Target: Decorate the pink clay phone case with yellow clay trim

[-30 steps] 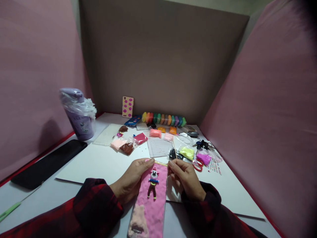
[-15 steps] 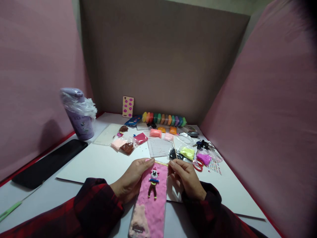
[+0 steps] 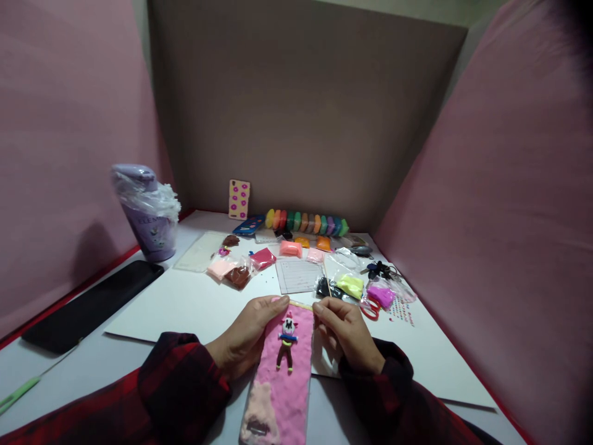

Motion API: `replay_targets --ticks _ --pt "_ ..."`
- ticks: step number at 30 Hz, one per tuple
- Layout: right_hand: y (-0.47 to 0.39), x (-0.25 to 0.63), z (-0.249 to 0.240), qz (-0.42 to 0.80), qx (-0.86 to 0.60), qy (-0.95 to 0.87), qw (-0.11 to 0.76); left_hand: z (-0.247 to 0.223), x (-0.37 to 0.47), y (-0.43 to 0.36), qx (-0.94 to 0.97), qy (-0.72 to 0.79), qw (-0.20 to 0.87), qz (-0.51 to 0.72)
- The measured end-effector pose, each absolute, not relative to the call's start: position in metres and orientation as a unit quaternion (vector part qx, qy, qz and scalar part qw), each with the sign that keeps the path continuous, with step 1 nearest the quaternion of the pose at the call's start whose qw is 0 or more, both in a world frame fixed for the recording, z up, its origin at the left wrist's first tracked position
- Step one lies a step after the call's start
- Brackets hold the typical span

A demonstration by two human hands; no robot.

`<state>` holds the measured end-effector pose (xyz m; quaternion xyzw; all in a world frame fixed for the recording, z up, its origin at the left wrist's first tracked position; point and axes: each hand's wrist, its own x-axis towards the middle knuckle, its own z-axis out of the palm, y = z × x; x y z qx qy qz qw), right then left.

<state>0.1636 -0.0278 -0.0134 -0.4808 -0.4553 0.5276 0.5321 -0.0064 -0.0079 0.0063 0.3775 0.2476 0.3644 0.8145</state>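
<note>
A phone case [image 3: 299, 383] coated in pink clay, with a peach patch near its cutout, lies tilted in front of me. On it is a small clay figure [image 3: 288, 343] with a white face, blue arms and brown legs. My left hand [image 3: 252, 330] is closed around the case's left edge, thumb near the far end. A thin yellow clay strip [image 3: 301, 305] runs along that far edge. At its right end, my right hand [image 3: 345, 327] pinches the case's corner with thumb and finger. Behind those fingers a thin stick [image 3: 327, 281] shows; whether it is held I cannot tell.
A white board [image 3: 185, 312] carries bagged clay, such as a yellow packet [image 3: 351, 287], and red scissors [image 3: 370, 308]. Clay tubs [image 3: 306, 222] line the back. Left are a purple bottle [image 3: 151, 216], a black phone-like slab [image 3: 92, 306] and a green-handled tool [image 3: 18, 395].
My right thumb and fingers have shifted slightly left onto the case's far right corner. The left hand and the case stay nearly still.
</note>
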Motion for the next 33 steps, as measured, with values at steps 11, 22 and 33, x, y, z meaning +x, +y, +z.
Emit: replay_targets --ticks 11,22,33 --pt "-0.025 0.166 -0.016 0.542 -0.466 -0.438 0.545 0.006 -0.006 -0.007 0.330 0.233 0.842 0.357" --pt "-0.027 0.165 -0.014 0.550 -0.468 -0.433 0.539 0.004 -0.006 -0.002 0.339 0.244 0.815 0.402" --pt "-0.026 0.165 -0.016 0.535 -0.458 -0.454 0.546 -0.012 -0.006 0.005 0.413 0.341 0.730 0.424"
